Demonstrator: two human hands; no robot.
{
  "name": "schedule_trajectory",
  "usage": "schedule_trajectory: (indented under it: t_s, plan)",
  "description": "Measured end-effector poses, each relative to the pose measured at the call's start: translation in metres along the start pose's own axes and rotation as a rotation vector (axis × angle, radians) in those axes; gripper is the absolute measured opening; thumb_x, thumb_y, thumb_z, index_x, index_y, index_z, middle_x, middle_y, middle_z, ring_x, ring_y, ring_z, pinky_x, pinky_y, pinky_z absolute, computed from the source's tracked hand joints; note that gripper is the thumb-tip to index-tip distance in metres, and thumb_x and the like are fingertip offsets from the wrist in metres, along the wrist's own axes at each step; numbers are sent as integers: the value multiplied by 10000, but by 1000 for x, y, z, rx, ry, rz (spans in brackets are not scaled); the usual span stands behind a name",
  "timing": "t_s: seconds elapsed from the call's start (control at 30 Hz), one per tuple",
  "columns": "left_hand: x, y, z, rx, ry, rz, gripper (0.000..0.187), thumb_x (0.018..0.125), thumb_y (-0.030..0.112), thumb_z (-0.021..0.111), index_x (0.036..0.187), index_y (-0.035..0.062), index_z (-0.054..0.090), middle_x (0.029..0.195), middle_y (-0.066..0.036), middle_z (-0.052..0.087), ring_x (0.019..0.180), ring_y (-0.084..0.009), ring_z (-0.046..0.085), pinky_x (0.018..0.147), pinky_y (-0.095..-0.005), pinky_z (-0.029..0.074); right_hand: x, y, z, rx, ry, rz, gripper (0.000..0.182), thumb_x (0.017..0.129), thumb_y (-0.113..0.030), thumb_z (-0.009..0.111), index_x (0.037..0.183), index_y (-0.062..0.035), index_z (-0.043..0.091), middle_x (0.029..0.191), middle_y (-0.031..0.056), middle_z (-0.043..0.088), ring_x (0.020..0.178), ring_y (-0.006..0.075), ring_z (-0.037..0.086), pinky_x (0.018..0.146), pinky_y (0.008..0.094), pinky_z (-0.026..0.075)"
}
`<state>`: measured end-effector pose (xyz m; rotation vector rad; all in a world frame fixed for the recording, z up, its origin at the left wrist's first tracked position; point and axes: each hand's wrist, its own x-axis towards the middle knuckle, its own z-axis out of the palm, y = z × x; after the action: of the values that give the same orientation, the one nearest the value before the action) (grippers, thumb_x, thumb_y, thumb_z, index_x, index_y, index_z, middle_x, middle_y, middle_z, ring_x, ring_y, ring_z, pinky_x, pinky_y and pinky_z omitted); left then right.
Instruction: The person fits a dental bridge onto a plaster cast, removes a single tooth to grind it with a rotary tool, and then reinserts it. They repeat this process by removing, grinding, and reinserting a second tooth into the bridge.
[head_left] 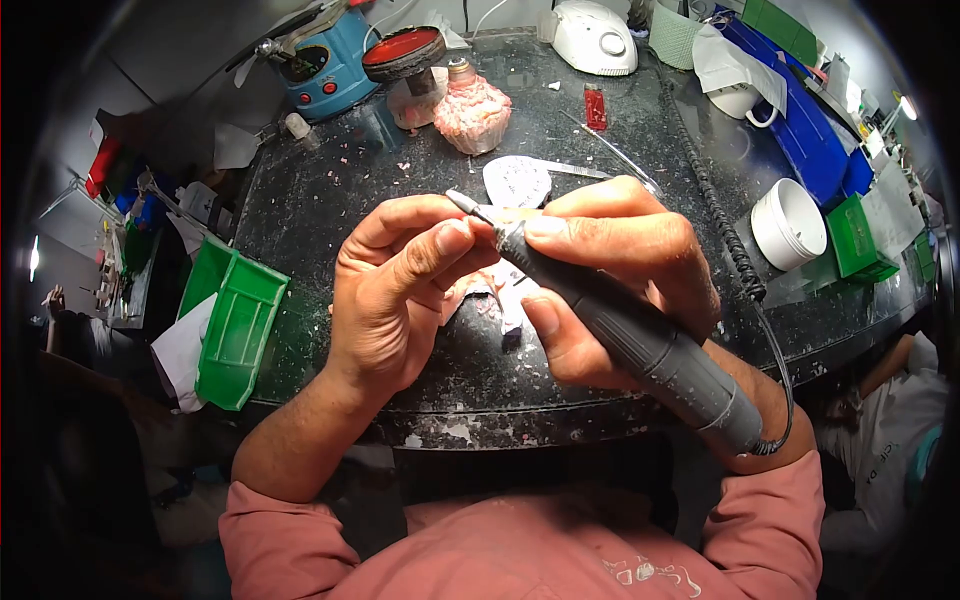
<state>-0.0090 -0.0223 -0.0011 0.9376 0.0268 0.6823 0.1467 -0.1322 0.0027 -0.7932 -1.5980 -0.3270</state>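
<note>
The middle is bright, the fisheye-bent edges dark.

Both elbows were bent out wide, with the forearms angled inward so the hands met up front, fingertips pretty much side by side. Left hand (390, 290) had its fingers curled, thumb up by the index in a pinchy sort of pose. Right hand (640, 265) was wrapped in a grip, thumb lower, forefinger above.

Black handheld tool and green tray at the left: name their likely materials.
Black handheld tool: probably matte plastic, from its dull, grooved body; rubber is possible.
Green tray: likely moulded plastic, slightly glossy, from its even colour and thin, light-catching walls.
</note>
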Motion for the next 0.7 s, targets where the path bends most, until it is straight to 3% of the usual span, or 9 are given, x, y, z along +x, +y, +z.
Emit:
schedule_trajectory:
  t_s: [0.2, 0.27, 0.4, 0.43, 0.53, 0.57, 0.63, 0.7]
  plan:
    - [1, 3, 1, 50, 55, -67, 145, 888, 14, 653, 1033, 8, 643, 993, -145, 694, 957, -213, 685, 895, -373, 563, -2, -6, 2, 125, 18, 167, 401, 772, 8, 718, 1125, 35, 530, 991, 168, 599, 935, 218, 608, 814, 316, 520]
    - [2, 2, 0, 73, 49, 23, 153, 888, 16, 653, 1041, 14, 640, 999, -151, 695, 965, -215, 682, 903, -353, 552, -1, -4, -2, 34, 11, 154, 372, 768, 29, 694, 1101, 26, 530, 981, 170, 595, 937, 213, 604, 820, 322, 517]
    - [2, 5, 1, 84, 56, -18, 122, 894, 14, 644, 1014, 5, 627, 1008, -160, 695, 968, -219, 681, 910, -344, 543, 0, -14, -4, 77, -17, 344, 321, 758, 39, 678, 1043, 20, 532, 945, 153, 619, 840, 200, 616, 784, 333, 520]
    - [2, 5, 0, 84, 57, -19, 122, 894, 14, 644, 1014, 5, 627, 1008, -160, 695, 968, -219, 681, 910, -344, 543, 2, -11, -5, 34, -18, 252, 291, 758, 48, 672, 1016, 16, 539, 900, 137, 631, 811, 195, 624, 758, 321, 522]
    - [3, 3, -1, 108, 35, 26, 107, 896, 11, 641, 1001, 1, 623, 1007, -165, 696, 967, -221, 683, 909, -347, 541, 2, -13, -2, 67, 16, 308, 276, 755, 50, 673, 1000, 13, 551, 872, 130, 635, 815, 194, 630, 745, 313, 520]
    - [3, 2, 0, 135, 41, 43, 101, 898, 10, 637, 997, 2, 621, 1008, -174, 696, 960, -223, 687, 855, -329, 556, 2, -12, 0, 67, 17, 309, 276, 755, 50, 673, 1000, 13, 551, 872, 130, 635, 815, 194, 630, 745, 313, 520]
    - [3, 2, 0, 162, 47, 61, 94, 901, 8, 634, 993, 2, 620, 1009, -183, 696, 954, -224, 690, 801, -312, 570, 2, -8, 1, 16, 96, 280, 297, 624, 41, 720, 906, -1, 639, 843, 123, 684, 760, 185, 706, 657, 275, 554]
    - [3, 3, -1, 161, 51, 15, 85, 904, 5, 629, 988, 6, 612, 1014, -205, 694, 940, -226, 696, 667, -268, 573, 2, -6, 0, 23, 88, 270, 298, 625, 39, 725, 908, 0, 639, 847, 126, 682, 761, 188, 706, 658, 277, 555]
